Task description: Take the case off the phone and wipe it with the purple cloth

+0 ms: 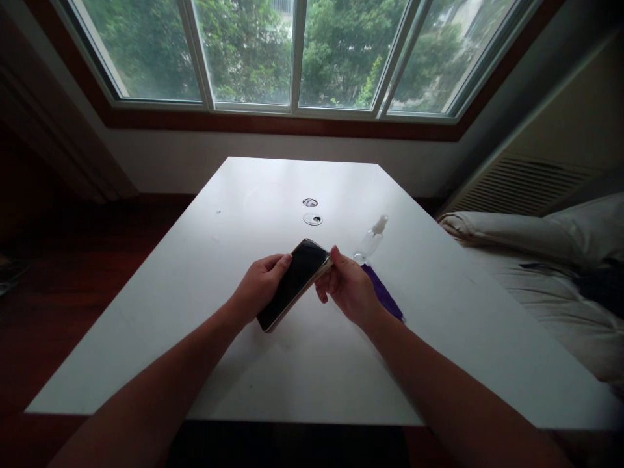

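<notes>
Phone (294, 283) held above the surface (273, 364) w/ both hands: our left hand (259, 286) wraps the lower edge, fingers closed on it; right hand (347, 287) pinches the top corner. Looks like mid-handling, dark screen facing up; next move needs a steady grip. Small spray bottle (371, 239) and purple cloth (385, 296) lie just right. Window (297, 52) ahead, bed (546, 279) at right.

Left hand (260, 286): I have it raised over the surface ahead of me, forearm reaching in from lower left, fingers curled closed in a grasp, thumb lying along the top. Right hand (347, 286): forearm coming in from lower right, wrist bent inward, fingers (325, 286) folded, thumb and fingertips pinched together near the left hand.
</notes>
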Demonstrator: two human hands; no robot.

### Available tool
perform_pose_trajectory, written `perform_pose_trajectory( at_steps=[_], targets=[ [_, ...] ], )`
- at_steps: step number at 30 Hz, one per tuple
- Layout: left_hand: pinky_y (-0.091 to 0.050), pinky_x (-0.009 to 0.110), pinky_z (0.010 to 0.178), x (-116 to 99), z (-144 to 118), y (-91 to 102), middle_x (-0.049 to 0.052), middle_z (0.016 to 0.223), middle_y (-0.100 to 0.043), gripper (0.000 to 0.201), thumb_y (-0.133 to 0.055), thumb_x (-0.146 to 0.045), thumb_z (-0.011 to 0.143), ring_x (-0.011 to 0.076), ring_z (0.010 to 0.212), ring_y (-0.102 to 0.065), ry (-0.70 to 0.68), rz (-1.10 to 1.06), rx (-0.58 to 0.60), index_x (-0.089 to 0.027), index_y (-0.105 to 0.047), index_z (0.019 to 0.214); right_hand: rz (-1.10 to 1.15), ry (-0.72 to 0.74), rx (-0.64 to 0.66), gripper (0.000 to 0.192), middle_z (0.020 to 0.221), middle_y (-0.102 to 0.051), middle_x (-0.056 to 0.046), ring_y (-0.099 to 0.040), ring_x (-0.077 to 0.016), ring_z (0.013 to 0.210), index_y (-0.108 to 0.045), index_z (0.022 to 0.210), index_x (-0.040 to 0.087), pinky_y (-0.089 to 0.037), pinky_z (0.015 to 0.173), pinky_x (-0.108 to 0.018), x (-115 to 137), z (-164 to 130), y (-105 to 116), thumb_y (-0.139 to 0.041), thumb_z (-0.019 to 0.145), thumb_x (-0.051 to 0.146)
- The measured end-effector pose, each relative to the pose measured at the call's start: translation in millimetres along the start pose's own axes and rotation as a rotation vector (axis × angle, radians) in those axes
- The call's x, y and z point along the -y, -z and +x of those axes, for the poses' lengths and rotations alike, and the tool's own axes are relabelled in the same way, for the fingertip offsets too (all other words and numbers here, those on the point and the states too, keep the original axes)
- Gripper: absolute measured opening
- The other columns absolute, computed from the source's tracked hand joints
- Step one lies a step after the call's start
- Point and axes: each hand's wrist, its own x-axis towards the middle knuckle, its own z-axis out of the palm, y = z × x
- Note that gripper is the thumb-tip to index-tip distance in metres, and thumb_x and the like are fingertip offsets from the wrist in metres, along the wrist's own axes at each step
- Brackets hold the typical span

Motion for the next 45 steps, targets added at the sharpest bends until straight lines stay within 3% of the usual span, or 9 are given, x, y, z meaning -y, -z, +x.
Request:
perform_pose_trajectory(
  at_steps=[5,11,23,27,30,34,37,41,45],
  targets=[
    [-0.045,0.028,0.076,0.9,0.4,-4.9,0.005,0.092,-0.070,0.056,-0.048,-0.064,0.097,0.0182,0.082,-0.061,0.016,0.027,0.009,-0.014,-0.072,0.101,0.000,0.005,-0.080,0.051,0.061,-0.063,-0.008,-0.058,-0.0167,0.045,-0.063,0.073,0.011,-0.046,0.039,-0.027,-0.2,0.0,-4.0,-0.059,0.094,0.058],
    [-0.048,0.034,0.093,5.7,-1.6,-6.2,0.009,0.129,-0.063,0.060,-0.056,-0.060,0.095,0.0235,0.111,-0.062,-0.139,0.312,0.000,-0.021,-0.055,0.141,-0.081,-0.001,-0.216,0.049,0.061,-0.063,-0.009,-0.058,-0.0176,0.044,-0.061,0.071,0.010,-0.045,0.038,-0.027,-9.8,3.9,-0.1,-0.058,0.095,0.052],
    [-0.045,0.039,0.110,-4.7,-5.9,3.2,0.015,0.152,-0.046,0.063,-0.050,-0.045,0.101,0.0262,0.137,-0.049,-0.521,0.720,0.042,-0.012,-0.038,0.154,-0.277,0.005,0.070,0.050,0.070,-0.067,-0.007,-0.067,-0.0185,0.059,-0.058,0.088,0.011,-0.053,0.048,-0.026,-23.6,-8.5,-8.4,-0.049,0.100,0.059],
    [-0.054,0.035,0.091,-10.4,-7.9,7.2,0.016,0.137,-0.060,0.051,-0.037,-0.039,0.107,0.0251,0.116,-0.065,-0.589,0.820,-0.008,-0.009,-0.048,0.146,-0.361,0.017,0.004,0.051,0.075,-0.069,-0.009,-0.065,-0.0157,0.055,-0.060,0.093,0.010,-0.049,0.046,-0.024,-23.7,-7.3,-6.8,-0.050,0.099,0.060],
    [-0.051,0.028,0.071,-16.9,-10.3,13.9,0.011,0.106,-0.073,0.045,-0.035,-0.041,0.107,0.0199,0.083,-0.070,-0.529,0.860,-0.182,-0.014,-0.061,0.132,-0.398,-0.012,-0.070,0.050,0.069,-0.067,-0.007,-0.062,-0.0152,0.051,-0.058,0.091,0.012,-0.047,0.043,-0.023,-22.7,-4.6,-4.4,-0.053,0.096,0.061],
    [-0.040,0.026,0.060,-23.7,-7.4,31.5,0.006,0.074,-0.065,0.045,-0.034,-0.045,0.106,0.0162,0.063,-0.059,-0.380,0.709,-0.465,-0.015,-0.066,0.097,-0.480,-0.107,-0.167,0.046,0.062,-0.062,-0.002,-0.054,-0.0137,0.042,-0.057,0.092,0.015,-0.040,0.037,-0.022,-19.7,3.7,6.3,-0.050,0.097,0.060],
    [-0.039,0.026,0.055,-25.3,-0.1,45.1,0.006,0.068,-0.060,0.054,-0.036,-0.059,0.103,0.0166,0.060,-0.056,-0.177,0.350,-0.634,-0.015,-0.059,0.083,-0.635,-0.212,-0.224,0.049,0.055,-0.055,0.000,-0.045,-0.0116,0.036,-0.059,0.095,0.015,-0.033,0.035,-0.022,-19.1,12.9,19.3,-0.042,0.100,0.060],
    [-0.046,0.028,0.055,-20.4,9.6,52.2,0.008,0.075,-0.063,0.059,-0.046,-0.071,0.093,0.0192,0.062,-0.060,0.032,-0.112,-0.669,-0.014,-0.062,0.095,-0.758,-0.196,-0.241,0.060,0.060,-0.057,-0.002,-0.043,-0.0095,0.039,-0.064,0.100,0.012,-0.032,0.039,-0.023,-19.6,20.3,30.0,-0.041,0.098,0.067],
    [-0.051,0.031,0.058,-10.2,11.2,36.8,0.010,0.080,-0.065,0.064,-0.051,-0.074,0.089,0.0208,0.065,-0.063,0.127,-0.279,-0.640,-0.012,-0.063,0.100,-0.844,0.036,-0.362,0.070,0.072,-0.058,-0.001,-0.052,-0.0118,0.057,-0.060,0.135,0.015,-0.038,0.050,-0.022,-17.4,9.1,13.5,-0.055,0.091,0.070]
  ],
)
